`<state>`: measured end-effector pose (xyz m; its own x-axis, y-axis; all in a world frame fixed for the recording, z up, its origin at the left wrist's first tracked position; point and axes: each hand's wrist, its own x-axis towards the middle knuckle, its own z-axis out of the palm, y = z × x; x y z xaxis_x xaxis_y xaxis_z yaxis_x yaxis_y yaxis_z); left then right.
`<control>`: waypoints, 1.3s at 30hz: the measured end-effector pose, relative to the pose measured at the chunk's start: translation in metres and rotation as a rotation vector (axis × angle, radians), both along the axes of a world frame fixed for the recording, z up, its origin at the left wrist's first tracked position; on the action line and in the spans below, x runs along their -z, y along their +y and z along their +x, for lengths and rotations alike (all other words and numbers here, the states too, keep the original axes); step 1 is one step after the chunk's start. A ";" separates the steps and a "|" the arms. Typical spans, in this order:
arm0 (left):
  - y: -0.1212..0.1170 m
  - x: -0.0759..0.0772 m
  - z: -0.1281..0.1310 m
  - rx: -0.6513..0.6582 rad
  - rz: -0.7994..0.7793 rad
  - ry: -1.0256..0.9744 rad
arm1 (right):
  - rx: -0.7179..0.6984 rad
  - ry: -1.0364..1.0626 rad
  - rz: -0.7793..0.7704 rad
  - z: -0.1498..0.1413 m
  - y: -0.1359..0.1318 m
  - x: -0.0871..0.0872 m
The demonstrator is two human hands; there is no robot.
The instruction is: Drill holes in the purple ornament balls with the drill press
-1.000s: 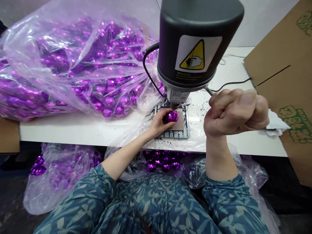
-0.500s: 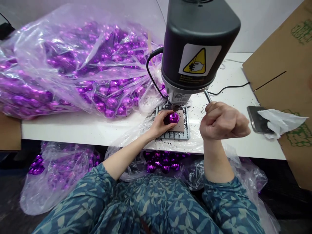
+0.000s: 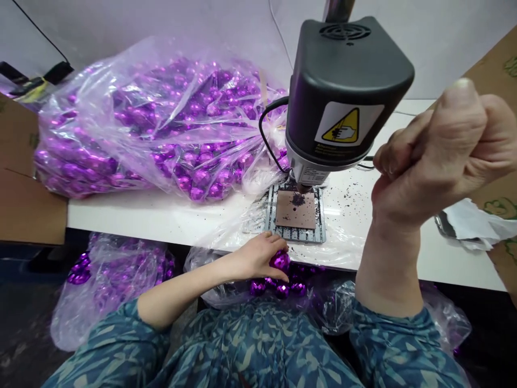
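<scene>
My left hand point(image 3: 262, 258) is closed around a shiny purple faceted ball point(image 3: 280, 260), just past the table's front edge. Below it lie several more purple balls point(image 3: 281, 289) in an open plastic bag. My right hand point(image 3: 436, 145) is a raised fist beside the black motor head of a drill press point(image 3: 349, 91). The lever it gripped a moment before is hidden behind the fingers now. Under the drill chuck point(image 3: 305, 187), a brown square board point(image 3: 294, 210) with a small hole and dark shavings rests on the slotted metal base point(image 3: 319, 234).
A big clear bag of purple balls point(image 3: 161, 129) fills the table's left side. Cardboard boxes stand at far left point(image 3: 32, 178) and right point(image 3: 496, 70). A phone point(image 3: 444, 225) lies under white tissue point(image 3: 476, 221). Another bag point(image 3: 109, 291) hangs below the table at left.
My left hand has carried the purple ball off the board, toward me and over the table edge. My right fist has risen to the right. The view has shifted, and the motor head appears higher on its column.
</scene>
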<state>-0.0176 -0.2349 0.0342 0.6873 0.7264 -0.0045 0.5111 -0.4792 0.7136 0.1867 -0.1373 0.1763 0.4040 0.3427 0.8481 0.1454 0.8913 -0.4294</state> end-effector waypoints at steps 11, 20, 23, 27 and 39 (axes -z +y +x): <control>0.185 -0.006 -0.002 -0.545 0.335 0.472 | 0.029 0.037 -0.033 0.000 -0.005 0.003; 0.209 0.016 -0.023 -0.551 0.534 0.645 | 0.040 0.033 -0.013 0.000 -0.004 0.005; 0.214 0.028 -0.029 -0.266 0.534 0.482 | 0.032 0.036 -0.013 -0.001 -0.005 0.005; 0.221 0.038 -0.040 -0.095 0.467 0.436 | 0.032 0.023 -0.011 0.001 -0.005 0.006; 0.223 0.009 -0.045 -0.721 0.433 0.472 | 0.016 0.051 -0.013 -0.002 -0.009 0.006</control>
